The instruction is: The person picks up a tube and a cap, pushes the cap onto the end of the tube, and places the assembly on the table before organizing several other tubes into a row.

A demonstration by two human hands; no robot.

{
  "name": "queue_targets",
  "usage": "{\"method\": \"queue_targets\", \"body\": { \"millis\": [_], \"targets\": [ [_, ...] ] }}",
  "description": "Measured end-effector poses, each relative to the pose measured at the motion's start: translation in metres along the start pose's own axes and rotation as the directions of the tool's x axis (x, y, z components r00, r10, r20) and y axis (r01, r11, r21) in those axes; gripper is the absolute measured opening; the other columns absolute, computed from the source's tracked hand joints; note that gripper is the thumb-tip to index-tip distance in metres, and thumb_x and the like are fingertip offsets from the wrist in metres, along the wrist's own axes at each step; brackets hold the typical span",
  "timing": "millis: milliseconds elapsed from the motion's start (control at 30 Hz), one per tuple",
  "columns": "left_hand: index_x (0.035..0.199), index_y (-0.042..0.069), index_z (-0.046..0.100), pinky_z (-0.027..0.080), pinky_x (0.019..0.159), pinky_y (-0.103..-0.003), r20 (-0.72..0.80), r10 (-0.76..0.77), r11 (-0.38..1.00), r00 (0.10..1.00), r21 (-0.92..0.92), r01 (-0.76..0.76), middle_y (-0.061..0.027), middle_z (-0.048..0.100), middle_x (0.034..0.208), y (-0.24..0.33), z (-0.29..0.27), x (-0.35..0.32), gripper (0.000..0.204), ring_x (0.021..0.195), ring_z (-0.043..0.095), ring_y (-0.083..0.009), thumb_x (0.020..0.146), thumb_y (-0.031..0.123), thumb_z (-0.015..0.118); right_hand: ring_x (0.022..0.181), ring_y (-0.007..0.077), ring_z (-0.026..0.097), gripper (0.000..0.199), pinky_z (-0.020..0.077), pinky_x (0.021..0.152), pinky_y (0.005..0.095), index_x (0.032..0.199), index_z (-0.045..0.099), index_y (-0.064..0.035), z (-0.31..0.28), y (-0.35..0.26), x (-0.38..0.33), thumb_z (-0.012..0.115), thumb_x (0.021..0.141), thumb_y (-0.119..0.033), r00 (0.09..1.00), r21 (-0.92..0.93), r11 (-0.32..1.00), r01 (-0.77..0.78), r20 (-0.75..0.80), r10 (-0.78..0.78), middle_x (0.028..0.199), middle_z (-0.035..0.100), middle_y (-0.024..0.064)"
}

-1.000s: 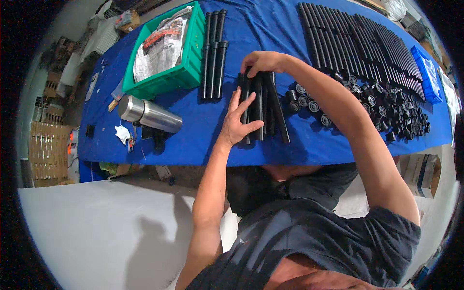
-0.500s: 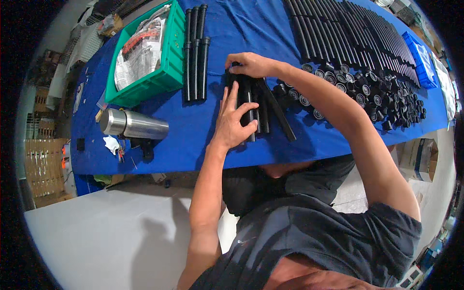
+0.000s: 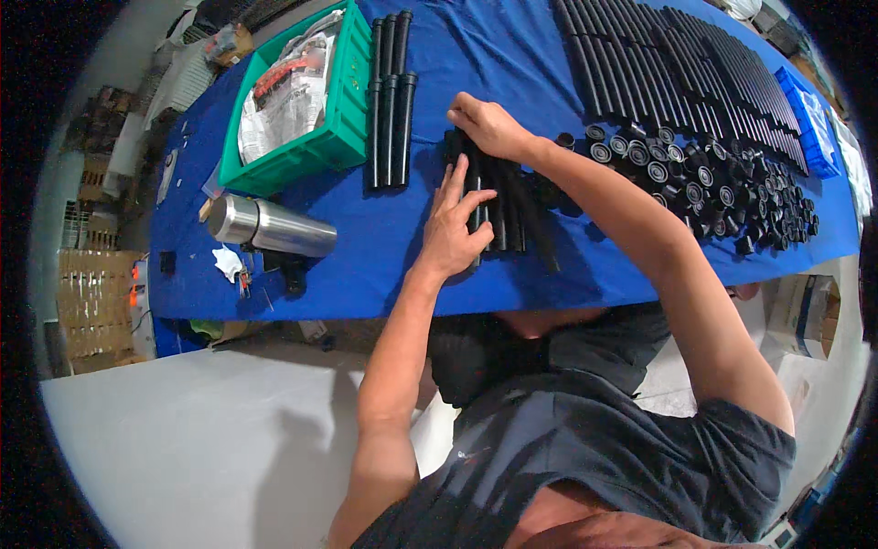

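A small bundle of black tubes (image 3: 508,212) lies on the blue table cover (image 3: 384,247) in front of me. My left hand (image 3: 455,227) rests flat on the near ends of these tubes, fingers spread. My right hand (image 3: 485,123) presses on their far ends, fingers curled over them. To the left lie three longer black tubes (image 3: 388,101) side by side, apart from both hands. A heap of short black caps (image 3: 704,188) sits just right of my right forearm.
A green bin (image 3: 340,137) holding plastic-wrapped parts stands at the back left. A steel flask (image 3: 270,227) lies on its side near the table's front edge. Rows of long black tubes (image 3: 677,64) cover the back right, with a blue tray (image 3: 809,123) beyond.
Both hands stay on the tube bundle. My left hand's fingers have shifted slightly over the near ends; the view has tilted a little.
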State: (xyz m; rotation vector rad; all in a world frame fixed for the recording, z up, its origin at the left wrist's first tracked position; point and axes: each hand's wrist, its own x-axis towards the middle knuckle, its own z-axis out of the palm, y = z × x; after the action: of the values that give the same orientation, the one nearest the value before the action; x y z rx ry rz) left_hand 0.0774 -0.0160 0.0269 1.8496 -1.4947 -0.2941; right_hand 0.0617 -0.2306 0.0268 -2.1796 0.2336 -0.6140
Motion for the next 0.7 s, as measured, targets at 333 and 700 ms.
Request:
{"method": "queue_targets", "body": {
  "millis": [333,700],
  "targets": [
    [0.123,0.013,0.067,0.02,0.118,-0.045,-0.068,-0.001,0.998,0.998,-0.063,-0.003,-0.0221,0.023,0.159,-0.003,0.003,-0.004,0.043,0.148,0.019,-0.0404,0.081,0.015,0.068,0.089,0.044,0.061,0.03,0.0485,0.078,0.0498,0.093,0.058,0.0025,-0.021,0.016,0.001,0.06,0.094,-0.028,0.946,-0.161,0.986,-0.05,-0.325,-0.005,0.087,0.063,0.0253],
    [0.123,0.016,0.067,0.024,0.118,-0.045,-0.055,-0.034,0.992,0.998,-0.121,0.027,-0.0191,0.023,0.16,-0.005,0.003,-0.004,0.043,0.147,0.021,-0.0397,0.081,0.017,0.068,0.076,0.0353,0.068,0.033,0.0506,0.067,0.0433,0.096,0.062,0.0021,-0.051,0.036,-0.002,0.064,0.093,-0.031,0.927,-0.172,0.958,-0.229,-0.337,0.161,0.079,0.066,0.0216]
  ]
}}
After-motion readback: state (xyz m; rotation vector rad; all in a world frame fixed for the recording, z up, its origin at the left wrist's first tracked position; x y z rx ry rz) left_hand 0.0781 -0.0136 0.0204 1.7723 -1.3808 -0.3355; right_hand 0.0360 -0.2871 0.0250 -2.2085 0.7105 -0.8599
